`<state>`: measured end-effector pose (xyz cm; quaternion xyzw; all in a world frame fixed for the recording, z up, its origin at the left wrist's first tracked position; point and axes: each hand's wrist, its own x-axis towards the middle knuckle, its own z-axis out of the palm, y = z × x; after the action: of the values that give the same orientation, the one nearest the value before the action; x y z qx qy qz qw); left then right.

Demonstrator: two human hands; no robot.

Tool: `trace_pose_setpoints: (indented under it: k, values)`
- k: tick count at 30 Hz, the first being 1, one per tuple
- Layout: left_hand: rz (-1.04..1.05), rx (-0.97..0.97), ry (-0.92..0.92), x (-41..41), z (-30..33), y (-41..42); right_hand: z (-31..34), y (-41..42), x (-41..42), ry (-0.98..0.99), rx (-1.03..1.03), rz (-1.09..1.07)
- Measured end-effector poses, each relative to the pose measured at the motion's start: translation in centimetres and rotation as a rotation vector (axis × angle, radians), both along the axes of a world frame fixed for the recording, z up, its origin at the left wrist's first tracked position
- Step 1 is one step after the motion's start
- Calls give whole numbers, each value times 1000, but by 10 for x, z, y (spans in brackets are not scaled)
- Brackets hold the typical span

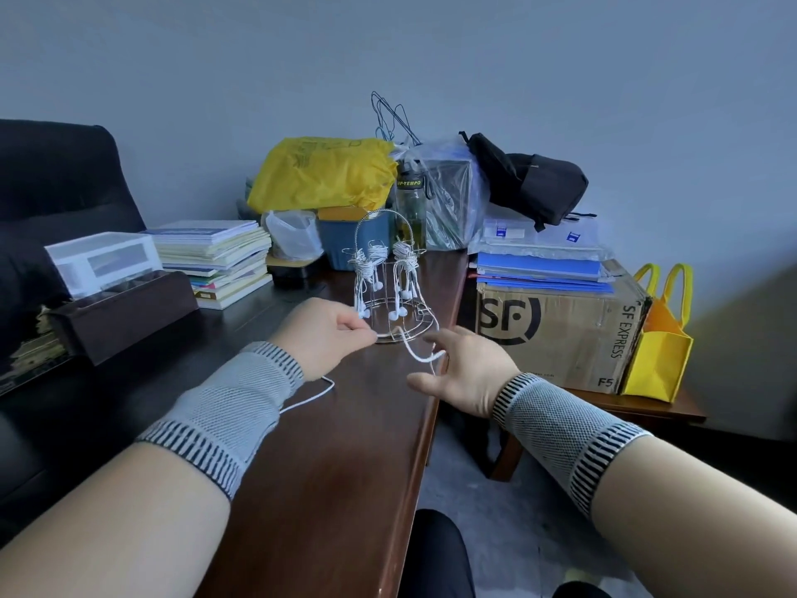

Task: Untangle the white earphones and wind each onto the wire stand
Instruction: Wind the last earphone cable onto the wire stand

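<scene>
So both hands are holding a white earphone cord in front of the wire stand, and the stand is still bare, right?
Not quite. The head view shows the stand already carries several wound earphones on its arms. The rest holds: the left hand and right hand hold a white cord in front of it.

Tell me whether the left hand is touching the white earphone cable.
Touching. The head view shows the left hand pinching the white earphone cable between thumb and fingertips, just in front of the wire stand.

A dark wooden desk (336,446) is carrying a wire stand (390,287) at its 12 o'clock end. Stacked books (224,256) and a brown organizer box (125,308) are sitting toward 10 o'clock. A white cable (315,397) is lying at centre.
</scene>
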<state>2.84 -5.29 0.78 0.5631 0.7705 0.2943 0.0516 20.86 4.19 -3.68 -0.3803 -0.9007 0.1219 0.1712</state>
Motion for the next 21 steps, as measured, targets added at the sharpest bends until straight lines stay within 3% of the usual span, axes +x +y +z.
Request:
trace_pose_setpoints:
  k: [7, 10, 13, 17, 21]
  values:
    - [-120, 28, 28, 19, 0, 14, 8, -10, -14, 129, 246, 145]
    - [-108, 21, 18, 9, 1, 9, 1, -2, -7, 252, 157, 134]
    - [-15, 15, 39, -10, 3, 2, 1, 4, 1, 343, 51, -10]
    - [204, 123, -1, -44, 8, -7, 0, 18, 12, 168, 3, -171]
    - [206, 185, -16, -46, 14, -8, 0, 11, 5, -194, -16, -45]
